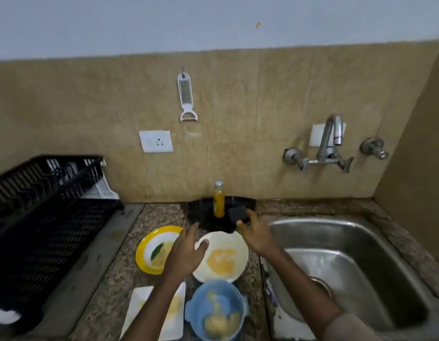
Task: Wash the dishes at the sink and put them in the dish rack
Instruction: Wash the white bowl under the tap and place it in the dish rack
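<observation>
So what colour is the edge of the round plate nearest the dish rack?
Yellow, round a white middle; the head view shows the plate clearly.

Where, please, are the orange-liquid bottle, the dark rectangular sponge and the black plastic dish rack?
Orange-liquid bottle [218,204]: head view, its body.
Dark rectangular sponge [234,212]: head view, top face.
Black plastic dish rack [41,217]: head view, slatted side.

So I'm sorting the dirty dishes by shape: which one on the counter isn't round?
The white rectangular plate, left of the blue bowl; that bowl, the white bowl and the yellow-rimmed plate are round.
</observation>
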